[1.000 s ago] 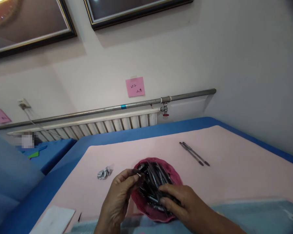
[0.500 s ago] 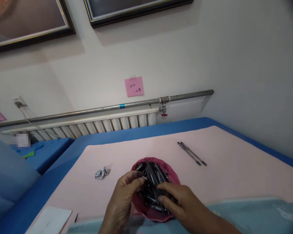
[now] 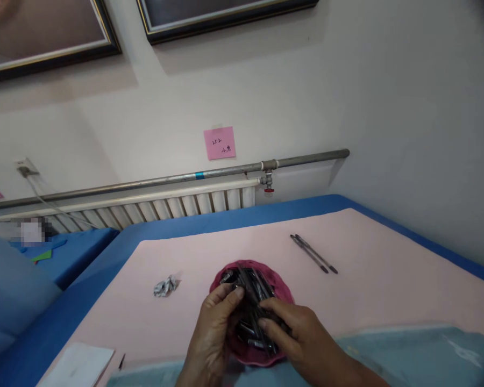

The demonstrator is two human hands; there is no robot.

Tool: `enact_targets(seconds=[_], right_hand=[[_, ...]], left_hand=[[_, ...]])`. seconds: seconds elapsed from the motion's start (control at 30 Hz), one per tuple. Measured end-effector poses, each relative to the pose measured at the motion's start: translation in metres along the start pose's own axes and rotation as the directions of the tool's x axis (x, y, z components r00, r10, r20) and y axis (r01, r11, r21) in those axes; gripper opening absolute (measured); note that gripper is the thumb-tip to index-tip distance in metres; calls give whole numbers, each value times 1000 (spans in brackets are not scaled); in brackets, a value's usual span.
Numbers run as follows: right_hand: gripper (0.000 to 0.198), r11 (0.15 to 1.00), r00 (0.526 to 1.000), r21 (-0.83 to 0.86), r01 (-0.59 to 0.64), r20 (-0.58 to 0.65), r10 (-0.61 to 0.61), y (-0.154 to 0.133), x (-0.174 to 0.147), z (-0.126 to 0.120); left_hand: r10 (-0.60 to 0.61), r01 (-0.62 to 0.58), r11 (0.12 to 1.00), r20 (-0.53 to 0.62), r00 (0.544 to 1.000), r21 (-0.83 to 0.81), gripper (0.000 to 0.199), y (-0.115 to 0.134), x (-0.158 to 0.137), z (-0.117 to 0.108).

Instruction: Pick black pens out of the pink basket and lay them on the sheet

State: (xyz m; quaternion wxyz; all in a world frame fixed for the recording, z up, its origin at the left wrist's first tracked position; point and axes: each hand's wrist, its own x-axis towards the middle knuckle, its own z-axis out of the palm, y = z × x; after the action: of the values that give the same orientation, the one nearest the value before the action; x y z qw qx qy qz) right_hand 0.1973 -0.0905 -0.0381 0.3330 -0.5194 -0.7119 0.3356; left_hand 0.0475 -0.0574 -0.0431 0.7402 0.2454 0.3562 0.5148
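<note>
A dark pink bowl (image 3: 282,286) full of grey pens (image 3: 255,287) stands on the pink table mat, close to me. My left hand (image 3: 213,336) reaches in over the bowl's left rim with its fingers pinched on a pen end. My right hand (image 3: 300,336) lies over the right side of the heap, fingertips pressed on the pens. Whether either hand truly grips one pen is hard to see. Two finished grey pens (image 3: 313,253) lie side by side on the mat beyond the bowl to the right.
A crumpled bit of paper (image 3: 164,286) lies left of the bowl. A white sheet (image 3: 78,365) sits at the near left corner. The pink mat (image 3: 367,290) covers a blue table against a wall with a radiator (image 3: 153,207) and pipe.
Both hands have drawn closer together over the bowl. The left hand has slid rightward into the pens. The view has drifted slightly.
</note>
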Motion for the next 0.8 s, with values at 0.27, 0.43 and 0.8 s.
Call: enact_targets(seconds=[0.27,0.43,0.8], right_hand=[[22,990,995,101,-98,22,96,0,5,0],[12,998,996,-60,-35,-88,29,5,2,2],[18,992,997,98,-80,-10,81,2,3,2]], left_hand=[[121,-123,992,-110,987,-19,19,4,3,4],[201,-214,976,-219,955,-40,19,17,3,5],[218,-243,967,-255,942,-71,18,26,0,4]])
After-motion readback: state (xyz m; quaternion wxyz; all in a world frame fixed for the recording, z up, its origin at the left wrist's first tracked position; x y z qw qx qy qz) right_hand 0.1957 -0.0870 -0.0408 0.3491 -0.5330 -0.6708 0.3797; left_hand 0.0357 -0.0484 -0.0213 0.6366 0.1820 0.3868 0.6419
